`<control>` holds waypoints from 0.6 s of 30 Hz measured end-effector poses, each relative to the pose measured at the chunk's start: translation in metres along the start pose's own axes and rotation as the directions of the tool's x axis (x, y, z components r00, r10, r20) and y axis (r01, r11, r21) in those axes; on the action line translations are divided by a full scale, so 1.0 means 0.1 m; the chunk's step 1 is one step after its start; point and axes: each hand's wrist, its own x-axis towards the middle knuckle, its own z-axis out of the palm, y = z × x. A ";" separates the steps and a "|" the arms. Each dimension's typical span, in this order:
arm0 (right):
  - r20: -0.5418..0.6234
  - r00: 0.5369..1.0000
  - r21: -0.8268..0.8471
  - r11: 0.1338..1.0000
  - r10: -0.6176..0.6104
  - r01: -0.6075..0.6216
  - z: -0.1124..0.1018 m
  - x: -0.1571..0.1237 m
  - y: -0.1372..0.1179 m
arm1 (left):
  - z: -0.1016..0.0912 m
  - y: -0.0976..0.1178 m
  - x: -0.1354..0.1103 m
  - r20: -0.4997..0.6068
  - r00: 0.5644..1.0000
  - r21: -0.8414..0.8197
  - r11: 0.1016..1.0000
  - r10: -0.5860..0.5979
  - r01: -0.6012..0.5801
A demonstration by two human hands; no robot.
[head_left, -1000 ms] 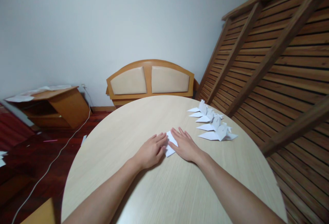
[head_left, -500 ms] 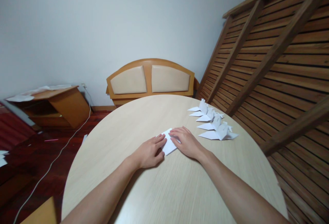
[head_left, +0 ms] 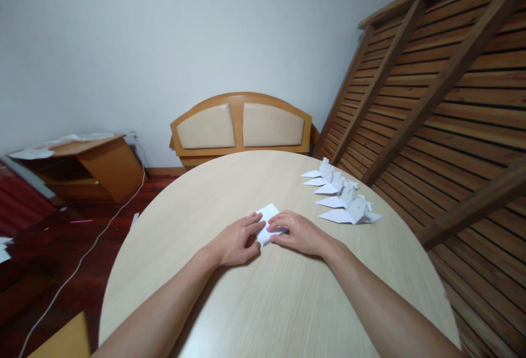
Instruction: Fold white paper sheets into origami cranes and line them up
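A round, pale wood-grain table carries a small, flat piece of folded white paper near its middle. Taking the far edge as twelve o'clock, a close row of white, pointed folded-paper birds stands near the rim between one and two, apart from the flat piece.

Soft light leaves pale glare on the near part of the worktop. Left of it the floor is dim; right of it, lens distortion stretches the slatted panel.
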 end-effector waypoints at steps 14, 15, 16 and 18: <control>0.000 0.998 -0.056 0.997 0.060 -0.060 -0.07 0.02 -0.12 | 0.00 -0.01 0.01 -0.058 0.998 -0.055 0.998 -0.019 0.016; -0.006 0.997 -0.062 0.995 0.073 -0.073 -0.07 0.02 -0.12 | 0.00 -0.01 0.01 -0.060 0.998 -0.062 0.998 -0.030 0.027; -0.014 0.996 -0.065 0.994 0.082 -0.083 -0.07 0.02 -0.12 | 0.00 -0.01 0.02 -0.062 0.997 -0.070 0.997 -0.040 0.036; -0.026 0.995 -0.062 0.994 0.092 -0.093 -0.07 0.02 -0.11 | 0.01 0.00 0.03 -0.063 0.996 -0.090 0.995 -0.056 0.050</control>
